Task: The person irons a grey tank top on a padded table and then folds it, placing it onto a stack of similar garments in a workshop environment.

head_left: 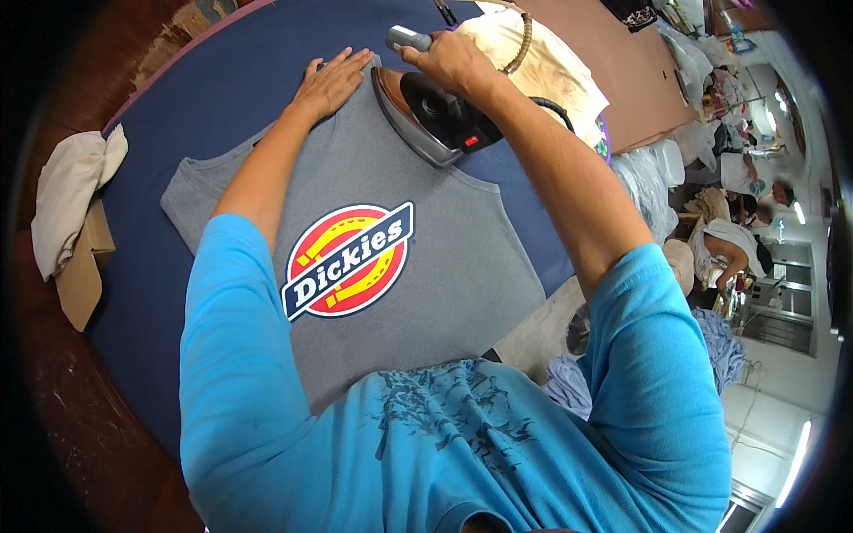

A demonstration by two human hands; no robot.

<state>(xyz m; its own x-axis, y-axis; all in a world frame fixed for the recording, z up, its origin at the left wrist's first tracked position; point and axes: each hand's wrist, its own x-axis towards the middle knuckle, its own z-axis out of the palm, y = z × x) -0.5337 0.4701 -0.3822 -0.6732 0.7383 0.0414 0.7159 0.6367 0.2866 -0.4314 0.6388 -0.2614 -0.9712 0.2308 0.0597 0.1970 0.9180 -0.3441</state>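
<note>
A grey sleeveless shirt (pixel 444 266) with a round red and yellow print lies spread over a dark blue ironing surface (pixel 240 98). My right hand (pixel 453 67) is closed round the handle of a steam iron (pixel 431 115), whose soleplate rests on the shirt's far right part. A red switch glows at the iron's heel. Just left of the iron's tip, my left hand (pixel 333 84) lies flat on the shirt's far edge with its fingers stretched out.
A cream cloth (pixel 542 67) lies beyond the iron, with the iron's hose (pixel 522 44) over it. At the left edge are a white cloth (pixel 75 191) and a piece of cardboard (pixel 84 266). Other people (pixel 724 249) and piled clothes (pixel 718 346) are off to the right.
</note>
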